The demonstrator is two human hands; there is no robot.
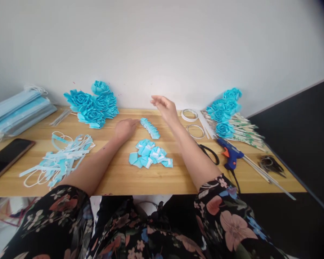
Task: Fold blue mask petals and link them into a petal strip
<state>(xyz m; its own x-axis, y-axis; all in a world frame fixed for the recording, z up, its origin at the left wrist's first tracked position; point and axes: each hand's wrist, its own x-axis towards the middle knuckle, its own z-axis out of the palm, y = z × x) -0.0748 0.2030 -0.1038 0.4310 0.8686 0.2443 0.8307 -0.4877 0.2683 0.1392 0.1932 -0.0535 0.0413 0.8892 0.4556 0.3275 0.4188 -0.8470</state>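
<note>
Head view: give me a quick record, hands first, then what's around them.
Left hand: beside the far end of the row of overlapping blue pieces; contact unclear
Right hand: raised, nothing visible in it
Nearer the person: loose pile of blue pieces
Far left: masks, phone
Left: blue flowers behind cut strips
Right: glue gun, more blue flowers

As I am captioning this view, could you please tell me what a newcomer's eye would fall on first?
Probably the left flower cluster and the right flower cluster, bright blue against the pale wall. Next, the left hand beside a row of folded blue pieces near the middle, and the right hand, raised. The blue glue gun also stands out, lying at right.
</note>
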